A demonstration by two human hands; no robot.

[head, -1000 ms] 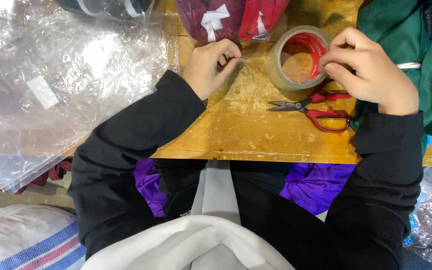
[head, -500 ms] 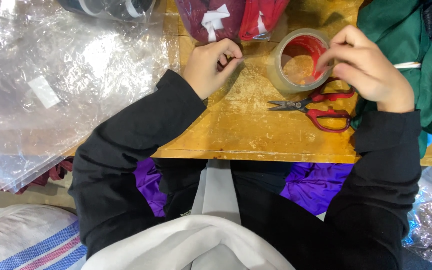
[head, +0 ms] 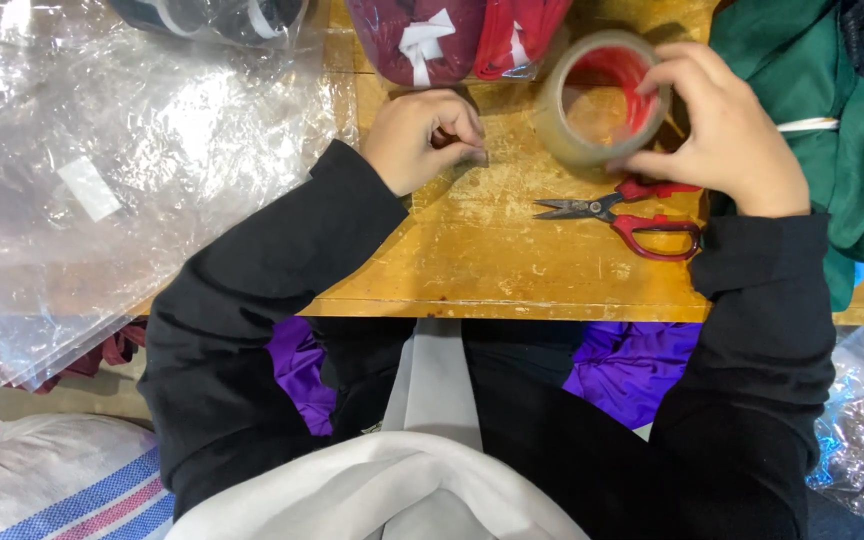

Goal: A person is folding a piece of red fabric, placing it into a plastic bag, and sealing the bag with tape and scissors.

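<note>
My right hand [head: 722, 130] grips the tape roll [head: 600, 98]; my left hand [head: 424, 138] pinches the tape end. I'm pulling tape; the scissors [head: 624, 212] are probably needed next.

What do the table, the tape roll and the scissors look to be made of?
Table: wood, yellowish, scuffed, worn finish. Tape roll in the right hand: glossy clear plastic film, red inner core. Scissors: dull grey metal blades, red handles, probably plastic.
</note>
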